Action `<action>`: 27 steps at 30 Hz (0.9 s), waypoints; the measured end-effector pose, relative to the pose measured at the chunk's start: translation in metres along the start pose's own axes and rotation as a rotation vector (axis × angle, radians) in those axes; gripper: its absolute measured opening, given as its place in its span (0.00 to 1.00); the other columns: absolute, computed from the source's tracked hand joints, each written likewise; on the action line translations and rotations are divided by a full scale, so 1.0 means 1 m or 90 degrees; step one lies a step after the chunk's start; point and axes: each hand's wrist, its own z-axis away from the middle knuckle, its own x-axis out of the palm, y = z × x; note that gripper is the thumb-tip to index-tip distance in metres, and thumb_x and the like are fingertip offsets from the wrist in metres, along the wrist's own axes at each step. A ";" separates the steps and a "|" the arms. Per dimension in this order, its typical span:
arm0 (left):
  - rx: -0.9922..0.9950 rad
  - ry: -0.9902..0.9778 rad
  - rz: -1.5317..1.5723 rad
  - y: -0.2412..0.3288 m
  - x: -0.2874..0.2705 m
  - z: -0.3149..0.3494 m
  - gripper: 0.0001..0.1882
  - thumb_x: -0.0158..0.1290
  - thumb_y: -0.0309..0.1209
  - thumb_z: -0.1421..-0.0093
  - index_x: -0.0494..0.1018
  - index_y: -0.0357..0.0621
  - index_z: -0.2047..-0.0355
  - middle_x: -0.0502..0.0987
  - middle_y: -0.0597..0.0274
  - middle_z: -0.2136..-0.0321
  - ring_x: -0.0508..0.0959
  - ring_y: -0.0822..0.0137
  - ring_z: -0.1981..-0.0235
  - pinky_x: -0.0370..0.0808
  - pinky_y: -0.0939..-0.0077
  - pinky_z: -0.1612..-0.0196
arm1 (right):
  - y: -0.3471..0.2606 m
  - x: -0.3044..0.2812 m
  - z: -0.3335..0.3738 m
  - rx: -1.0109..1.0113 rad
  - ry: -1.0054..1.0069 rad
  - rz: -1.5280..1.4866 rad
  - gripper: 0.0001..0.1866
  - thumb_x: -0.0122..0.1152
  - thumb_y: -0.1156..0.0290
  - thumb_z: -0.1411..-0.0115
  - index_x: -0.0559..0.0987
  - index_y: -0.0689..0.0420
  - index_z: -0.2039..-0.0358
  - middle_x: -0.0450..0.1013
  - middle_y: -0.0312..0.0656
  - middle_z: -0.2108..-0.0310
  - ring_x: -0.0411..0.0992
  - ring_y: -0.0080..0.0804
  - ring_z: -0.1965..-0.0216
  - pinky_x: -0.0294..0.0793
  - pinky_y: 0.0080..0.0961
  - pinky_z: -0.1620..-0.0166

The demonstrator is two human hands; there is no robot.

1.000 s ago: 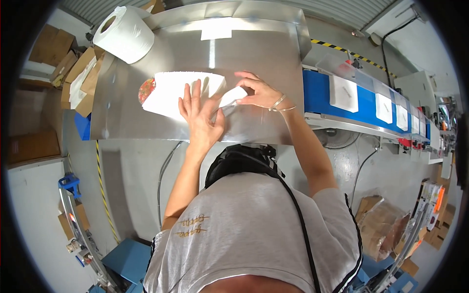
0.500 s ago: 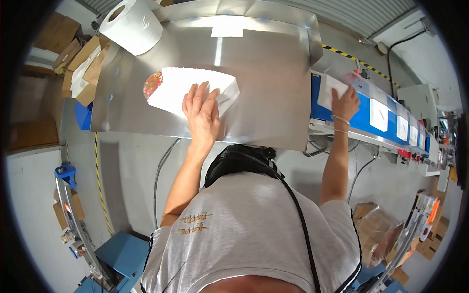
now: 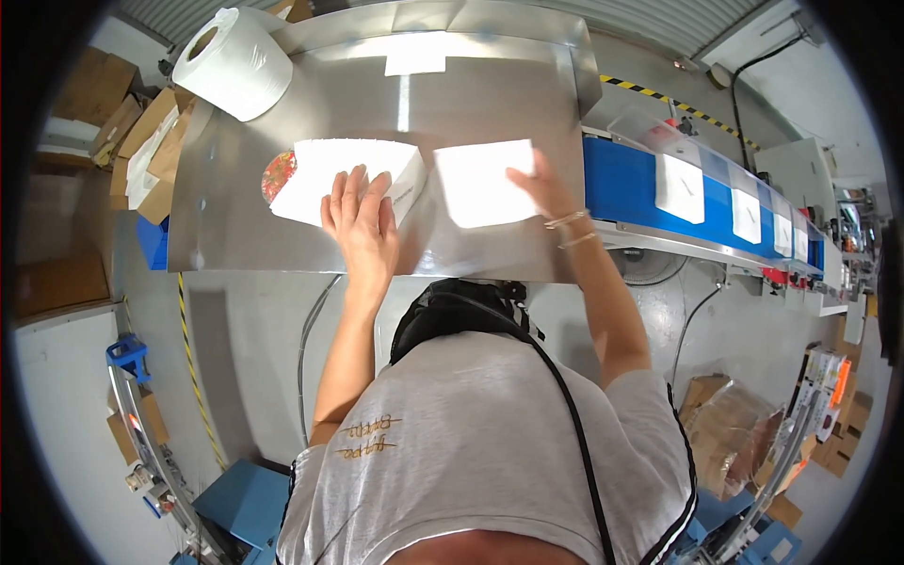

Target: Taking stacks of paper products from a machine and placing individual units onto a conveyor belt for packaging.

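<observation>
A long row of white square sheets or flat packets leans together on the steel table. My left hand lies on its near side with fingers stretched out. From the row's left end pokes a round, red patterned piece. To the right of the row, my right hand pinches one white square packet by its right edge, above the tabletop. That hand is slightly blurred. Whether the packet touches the table, I cannot tell.
A blue conveyor belt with a clear cover runs off to the right, carrying several white packets. At the table's far left stands a big white roll. Cardboard boxes sit beyond the left edge. A white sheet lies at the back.
My right hand has come left from the conveyor with a packet, now over the table. The packets on the belt have shifted in view. My left hand stays on the row.
</observation>
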 end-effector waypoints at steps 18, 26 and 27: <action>0.027 -0.029 0.021 0.017 -0.012 -0.006 0.16 0.57 0.26 0.51 0.77 0.47 0.59 0.59 0.52 0.39 0.50 0.46 0.35 0.38 0.41 0.37 | -0.062 0.047 -0.028 -0.154 -0.289 0.151 0.31 0.67 0.70 0.49 0.67 0.54 0.44 0.60 0.44 0.41 0.61 0.30 0.44 0.69 0.30 0.49; -0.004 0.031 0.019 -0.007 -0.008 -0.008 0.18 0.53 0.21 0.46 0.75 0.48 0.54 0.68 0.50 0.46 0.61 0.49 0.40 0.51 0.50 0.38 | 0.003 -0.008 -0.001 0.001 0.008 -0.009 0.18 0.61 0.61 0.42 0.74 0.59 0.57 0.73 0.36 0.68 0.69 0.21 0.65 0.70 0.20 0.61; -0.002 0.030 0.022 -0.008 -0.009 -0.007 0.18 0.53 0.21 0.47 0.75 0.48 0.55 0.68 0.51 0.46 0.61 0.49 0.40 0.52 0.50 0.38 | 0.018 -0.033 0.003 0.005 0.060 -0.015 0.18 0.61 0.61 0.42 0.74 0.59 0.57 0.73 0.36 0.68 0.68 0.21 0.66 0.70 0.21 0.61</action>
